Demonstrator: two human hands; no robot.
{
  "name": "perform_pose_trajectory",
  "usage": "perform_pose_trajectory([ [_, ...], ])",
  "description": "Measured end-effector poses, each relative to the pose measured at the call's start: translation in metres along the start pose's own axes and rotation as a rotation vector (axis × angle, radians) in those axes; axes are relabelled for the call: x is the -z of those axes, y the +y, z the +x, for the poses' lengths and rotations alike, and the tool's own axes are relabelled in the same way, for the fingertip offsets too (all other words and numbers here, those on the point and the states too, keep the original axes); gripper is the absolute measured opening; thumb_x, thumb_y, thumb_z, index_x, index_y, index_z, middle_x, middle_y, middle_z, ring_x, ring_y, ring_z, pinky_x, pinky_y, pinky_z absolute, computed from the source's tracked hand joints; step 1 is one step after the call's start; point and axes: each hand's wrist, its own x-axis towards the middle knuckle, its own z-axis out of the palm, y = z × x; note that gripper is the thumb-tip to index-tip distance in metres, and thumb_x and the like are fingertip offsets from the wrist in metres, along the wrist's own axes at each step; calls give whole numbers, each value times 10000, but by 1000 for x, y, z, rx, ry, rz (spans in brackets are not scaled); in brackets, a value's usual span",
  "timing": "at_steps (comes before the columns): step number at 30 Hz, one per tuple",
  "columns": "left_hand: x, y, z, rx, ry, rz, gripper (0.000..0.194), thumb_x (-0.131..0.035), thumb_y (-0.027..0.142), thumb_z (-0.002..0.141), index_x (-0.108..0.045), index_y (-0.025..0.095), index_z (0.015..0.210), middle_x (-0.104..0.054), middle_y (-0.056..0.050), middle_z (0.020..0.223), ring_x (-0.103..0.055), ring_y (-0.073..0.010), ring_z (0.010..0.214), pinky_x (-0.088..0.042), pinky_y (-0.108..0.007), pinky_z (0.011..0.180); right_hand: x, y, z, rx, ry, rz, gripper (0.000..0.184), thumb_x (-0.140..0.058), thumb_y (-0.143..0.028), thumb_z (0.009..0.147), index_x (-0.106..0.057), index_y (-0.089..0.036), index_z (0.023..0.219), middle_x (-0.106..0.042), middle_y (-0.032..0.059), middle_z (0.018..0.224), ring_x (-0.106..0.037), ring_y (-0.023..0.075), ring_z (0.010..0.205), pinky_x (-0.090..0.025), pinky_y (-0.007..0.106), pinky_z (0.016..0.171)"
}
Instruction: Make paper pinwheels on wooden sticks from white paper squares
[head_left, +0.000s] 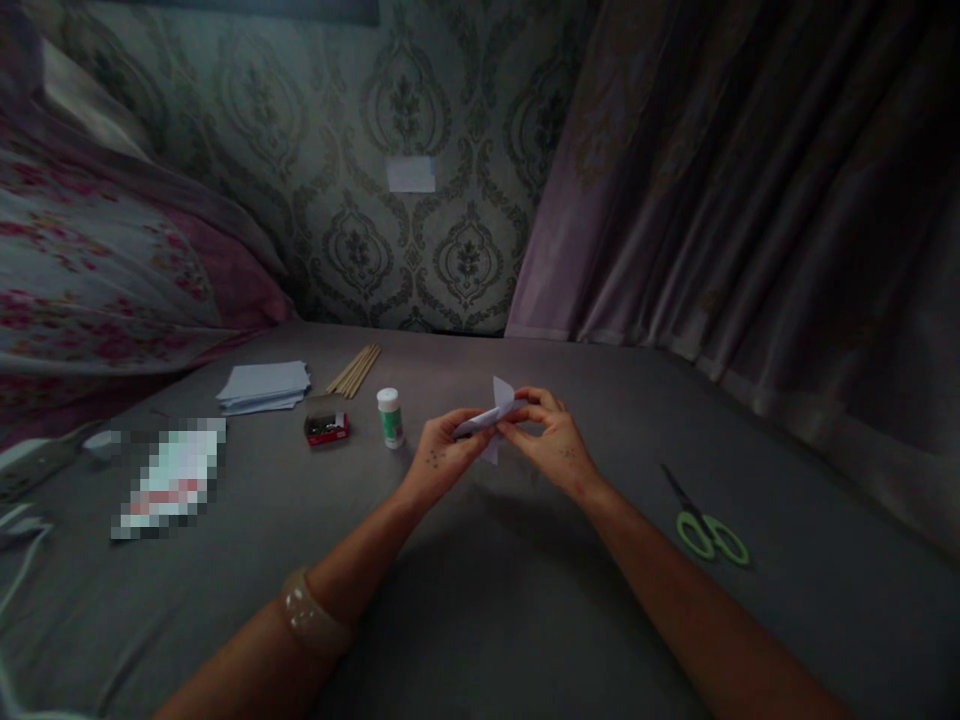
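A small piece of white paper (504, 392), bent or folded, is held above the grey surface between both hands. My left hand (445, 444) grips its left side with the fingers closed. My right hand (553, 436) pinches its right side, and the fingertips of both hands almost meet. One flap of the paper sticks up and another points down; the rest is covered by my fingers. Just left of my left hand stands a glue stick (390, 418) with a white cap and green label. Scissors (703, 524) with green handles lie to the right of my right arm.
A stack of white paper (265, 386), several thin wooden sticks (355, 371) and an open red box (327, 428) of small metal pieces lie at the left. Farther left are a blurred packet (174, 480) and a power strip (37, 470) with a white cable. Curtains (720, 180) hang at the right.
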Motion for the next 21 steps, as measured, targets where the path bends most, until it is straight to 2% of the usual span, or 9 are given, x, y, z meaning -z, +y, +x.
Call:
perform_pose_trajectory([
  [5, 2, -2, 1, 25, -3, 11, 332, -720, 376, 643, -720, 115, 848, -644, -21, 675, -535, -121, 607, -423, -215, 559, -3, 4, -1, 38, 14, 9, 104, -712, -284, 690, -655, -227, 755, -625, 55, 1044, -550, 240, 1058, -381, 437, 981],
  [9, 3, -2, 1, 56, -8, 27, 331, -718, 360, 637, -721, 115, 860, -644, -23, 677, -531, -120, 607, -421, -211, 554, -4, 10, -1, -16, 38, 28, 393, -726, -333, 663, -591, -222, 1015, -633, 66, 1074, -560, 243, 1071, -388, 438, 973],
  [11, 3, -1, 1, 72, -16, 27, 321, -716, 352, 640, -720, 116, 858, -641, -23, 675, -524, -116, 603, -411, -209, 551, -4, 12, 0, -32, 2, 45, 498, -720, -331, 668, -556, -227, 1127, -635, 66, 1114, -565, 233, 1083, -387, 428, 976],
  [13, 4, -2, 1, 85, -31, 21, 313, -715, 347, 643, -718, 118, 856, -644, -27, 678, -524, -117, 603, -408, -212, 554, -3, 14, 0, -30, -70, 44, 435, -698, -321, 688, -593, -223, 1098, -661, 58, 1082, -589, 226, 1041, -403, 414, 952],
  [16, 4, -3, 1, 111, -60, 15, 317, -719, 348, 644, -719, 118, 862, -656, -42, 692, -537, -127, 610, -410, -220, 558, -2, 17, 1, -55, -182, 57, 229, -659, -332, 714, -682, -195, 897, -704, 49, 904, -631, 222, 893, -451, 380, 850],
  [21, 4, -5, 2, 187, -104, -5, 337, -729, 352, 625, -722, 116, 865, -684, -59, 733, -566, -145, 636, -425, -234, 578, -4, 22, -1, -200, -279, 272, 229, -663, -350, 692, -720, -175, 828, -713, 35, 782, -645, 197, 751, -484, 308, 695],
])
